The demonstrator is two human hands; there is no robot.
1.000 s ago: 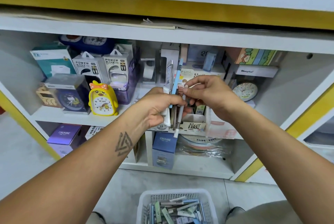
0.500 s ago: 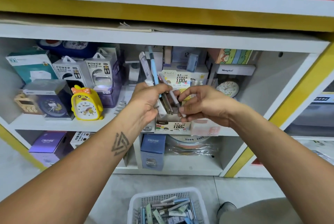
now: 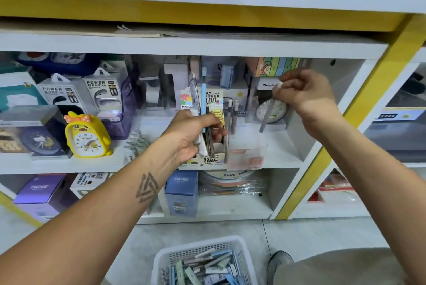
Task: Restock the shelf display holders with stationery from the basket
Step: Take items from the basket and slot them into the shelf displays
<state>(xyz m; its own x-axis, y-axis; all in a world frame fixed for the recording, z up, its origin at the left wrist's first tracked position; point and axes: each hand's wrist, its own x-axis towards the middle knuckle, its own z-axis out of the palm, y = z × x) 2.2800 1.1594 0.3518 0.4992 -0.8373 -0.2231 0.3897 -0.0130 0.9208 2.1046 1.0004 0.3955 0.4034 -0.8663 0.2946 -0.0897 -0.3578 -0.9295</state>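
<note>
Grey pen (image 3: pixel 266 113) now pulled clear of bunch, hanging from right hand (image 3: pixel 304 93) fingers pinched at its cap, above clear holder (image 3: pixel 247 146) near shelf (image 3: pixel 283 158) front edge. Left hand (image 3: pixel 191 137) grips remaining pens (image 3: pixel 202 100) beside cardboard display box (image 3: pixel 217 151). Basket (image 3: pixel 202 261) on floor still loaded, so plenty left.

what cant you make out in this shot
Head view only:
- Pen in the right hand: blurred by motion, so type and print unreadable.
- Bundle of pens in the left hand: fingers cover the middles, so no count.
- Basket: bottom edge cuts it off.
- Clear holder: see-through and hazy, contents unclear.
</note>
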